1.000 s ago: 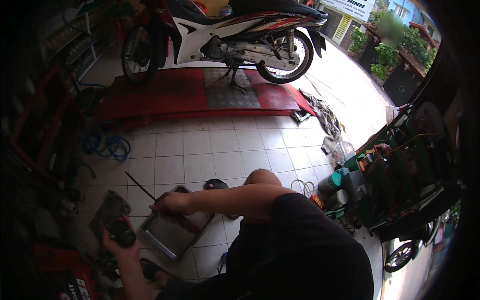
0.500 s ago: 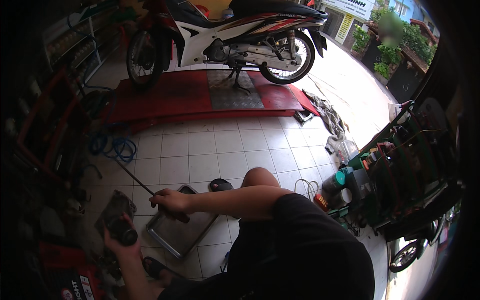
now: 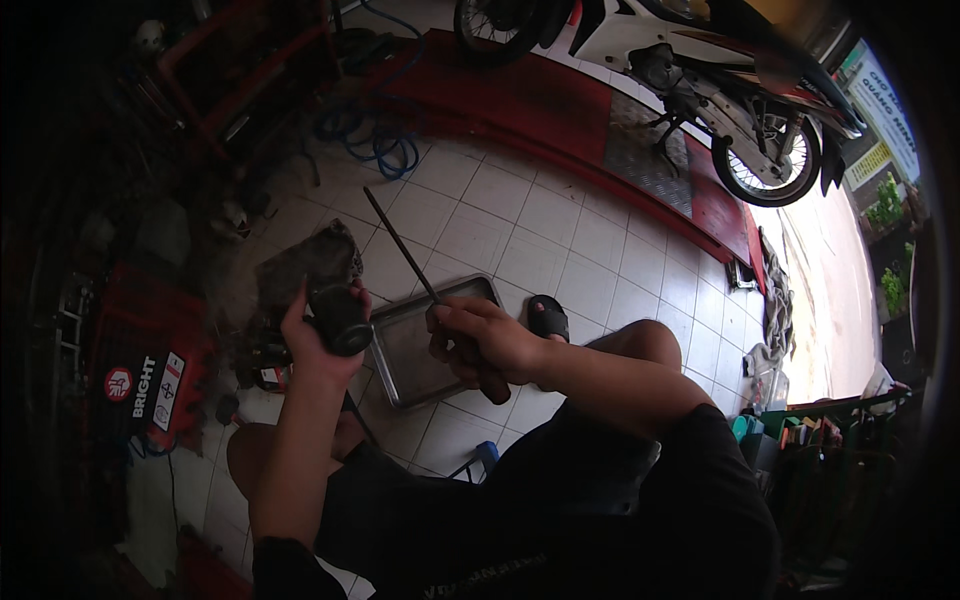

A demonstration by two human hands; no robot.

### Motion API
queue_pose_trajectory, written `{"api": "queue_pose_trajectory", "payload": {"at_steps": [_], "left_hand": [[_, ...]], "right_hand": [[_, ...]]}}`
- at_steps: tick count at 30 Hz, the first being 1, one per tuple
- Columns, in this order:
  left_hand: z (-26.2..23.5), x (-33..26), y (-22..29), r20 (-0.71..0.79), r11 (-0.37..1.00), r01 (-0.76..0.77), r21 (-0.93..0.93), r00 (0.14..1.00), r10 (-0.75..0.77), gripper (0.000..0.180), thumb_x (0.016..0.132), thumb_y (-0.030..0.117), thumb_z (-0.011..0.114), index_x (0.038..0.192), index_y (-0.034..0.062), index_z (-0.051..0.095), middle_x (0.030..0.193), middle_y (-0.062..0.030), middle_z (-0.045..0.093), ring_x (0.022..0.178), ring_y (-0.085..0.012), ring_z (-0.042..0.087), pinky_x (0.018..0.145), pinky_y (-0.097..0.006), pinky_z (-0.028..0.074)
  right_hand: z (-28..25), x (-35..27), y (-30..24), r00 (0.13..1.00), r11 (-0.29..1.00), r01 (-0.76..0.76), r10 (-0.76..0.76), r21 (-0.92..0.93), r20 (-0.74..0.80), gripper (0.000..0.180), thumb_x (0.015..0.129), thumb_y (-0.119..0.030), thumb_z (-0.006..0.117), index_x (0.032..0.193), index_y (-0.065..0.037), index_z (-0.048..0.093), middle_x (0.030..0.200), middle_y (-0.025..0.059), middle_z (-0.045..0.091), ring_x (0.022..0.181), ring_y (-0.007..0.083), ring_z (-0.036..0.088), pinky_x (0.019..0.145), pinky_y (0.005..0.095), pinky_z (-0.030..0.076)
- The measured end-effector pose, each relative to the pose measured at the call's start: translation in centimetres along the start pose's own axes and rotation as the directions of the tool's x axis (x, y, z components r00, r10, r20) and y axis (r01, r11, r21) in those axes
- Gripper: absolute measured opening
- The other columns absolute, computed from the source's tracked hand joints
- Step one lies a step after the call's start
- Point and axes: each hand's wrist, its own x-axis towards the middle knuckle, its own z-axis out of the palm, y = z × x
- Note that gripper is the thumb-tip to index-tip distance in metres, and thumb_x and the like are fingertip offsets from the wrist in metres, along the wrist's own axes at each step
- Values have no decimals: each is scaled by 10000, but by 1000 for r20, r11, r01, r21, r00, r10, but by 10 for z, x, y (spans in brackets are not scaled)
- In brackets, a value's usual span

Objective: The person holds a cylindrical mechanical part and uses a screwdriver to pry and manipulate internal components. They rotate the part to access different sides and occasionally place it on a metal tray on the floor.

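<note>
My right hand [image 3: 485, 340] is closed round the dark handle of a long screwdriver [image 3: 400, 243], whose thin shaft slants up and to the left. Lower left of it, my left hand [image 3: 320, 350] grips a black cylindrical part [image 3: 341, 320] with its fingers wrapped round the sides. Just beyond that part shows a dirty grey piece [image 3: 308, 262]; whether the two are joined, I cannot tell. Under my right hand a shallow metal tray [image 3: 415, 365] lies on the tiles, partly covered by the hand. The screwdriver's tip is apart from the black part.
A motorbike [image 3: 690, 85] stands on a red lift platform [image 3: 530, 95] at the back. A coiled blue hose [image 3: 390, 150] lies on the tiled floor. At the left is a red toolbox [image 3: 150, 340], and at the right a green-edged shelf [image 3: 840, 450] holds containers.
The view has swung left and tilted down, so everything sits further right. Both hands keep their hold on the screwdriver and the black part.
</note>
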Motion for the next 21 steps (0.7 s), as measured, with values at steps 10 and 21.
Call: {"api": "queue_pose_trajectory", "payload": {"at_steps": [10,21], "left_hand": [[-1,4,-6,-6,1000,20,3,1000,-20,448,958,362,622,1076,-66,563,995,-210,620,923,-322,653,889,-451,560],[-3,16,-13,-5,995,-45,86,999,46,397,964,364,610,1071,-17,601,947,-181,657,860,-307,661,886,-449,555]], "right_hand": [[5,-3,-5,981,980,-87,53,178,187,497,1098,-442,271,1339,-51,461,953,140,596,542,188,510,522,329,440],[14,-21,18,953,942,-275,240,195,186,441,1097,-445,365,1020,-39,520,744,128,548,462,197,497,468,334,452]]}}
